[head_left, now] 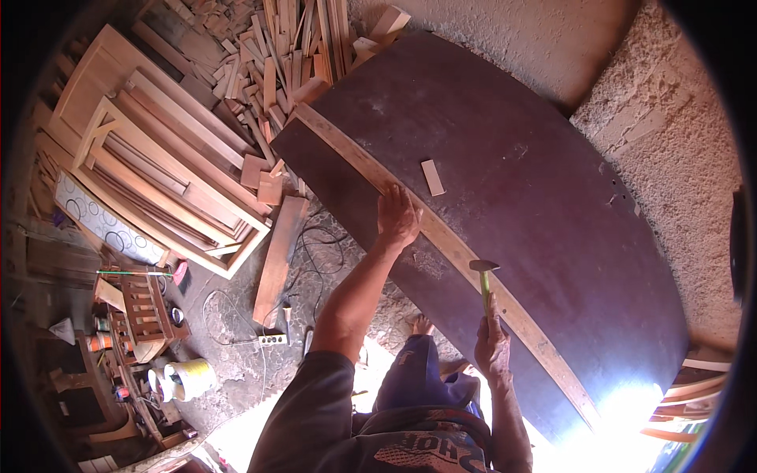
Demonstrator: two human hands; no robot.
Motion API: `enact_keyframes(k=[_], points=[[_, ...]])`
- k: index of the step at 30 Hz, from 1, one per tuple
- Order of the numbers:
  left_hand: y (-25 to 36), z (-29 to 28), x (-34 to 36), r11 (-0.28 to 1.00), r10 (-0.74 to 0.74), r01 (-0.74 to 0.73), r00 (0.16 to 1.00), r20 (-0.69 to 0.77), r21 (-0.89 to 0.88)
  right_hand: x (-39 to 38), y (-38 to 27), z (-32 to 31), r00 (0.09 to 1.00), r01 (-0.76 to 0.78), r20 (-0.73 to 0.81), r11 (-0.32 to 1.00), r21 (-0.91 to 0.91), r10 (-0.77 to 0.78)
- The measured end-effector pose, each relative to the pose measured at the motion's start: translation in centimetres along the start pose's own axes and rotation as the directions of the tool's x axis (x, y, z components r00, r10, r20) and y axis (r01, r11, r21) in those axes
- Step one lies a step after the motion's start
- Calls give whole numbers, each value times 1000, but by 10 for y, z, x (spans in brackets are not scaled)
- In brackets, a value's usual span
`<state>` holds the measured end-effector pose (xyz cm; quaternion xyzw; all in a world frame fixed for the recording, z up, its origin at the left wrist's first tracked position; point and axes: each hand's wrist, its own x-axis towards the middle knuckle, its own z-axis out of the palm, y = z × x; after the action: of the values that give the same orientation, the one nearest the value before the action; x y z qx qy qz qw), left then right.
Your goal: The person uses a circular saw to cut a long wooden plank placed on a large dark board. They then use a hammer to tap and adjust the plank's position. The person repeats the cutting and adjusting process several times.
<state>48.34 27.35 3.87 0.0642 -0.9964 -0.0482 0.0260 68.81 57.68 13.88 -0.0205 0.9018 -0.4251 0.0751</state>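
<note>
A long, narrow wooden strip (452, 240) lies diagonally across a large dark brown board (544, 197). My left hand (398, 217) bears down on the strip's upper half, fingers bent over it and close together. Wrapped round the green handle of a hammer (485, 266) is my right hand (493, 347), lower along the strip. The hammer's dark metal head is over the strip; whether it touches cannot be made out. Beyond my left hand, a small pale wood block (432, 177) rests on the board.
Wooden frames (169, 177) are stacked at left, before a heap of offcuts (268, 59). A loose plank (280, 260), cables and a power strip (273, 340) lie on the floor. A white bucket (193, 378) stands lower left. A rough wall (670, 134) borders the board at right.
</note>
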Motion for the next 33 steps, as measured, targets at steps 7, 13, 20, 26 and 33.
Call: enact_keyframes(k=[7, 13, 20, 26, 33], points=[[-1, -24, 14, 987, 63, -78, 992, 108, 143, 44, -18, 21, 995, 100, 25, 995, 25, -101], [5, -26, 16, 996, 0, -17, 983, 185, 86, 75, -8, 39, 989, 136, 69, 984, -112, -128], [10, -30, 11, 999, 6, -16, 981, 192, 52, 92, -29, 38, 992, 118, 50, 986, -119, -113], [9, -20, 17, 989, 74, -91, 987, 143, 120, 118, -20, 72, 976, 214, 80, 961, -174, -202], [5, -30, 14, 991, 44, -64, 986, 158, 121, 117, -26, 81, 951, 298, -71, 953, -63, -302]])
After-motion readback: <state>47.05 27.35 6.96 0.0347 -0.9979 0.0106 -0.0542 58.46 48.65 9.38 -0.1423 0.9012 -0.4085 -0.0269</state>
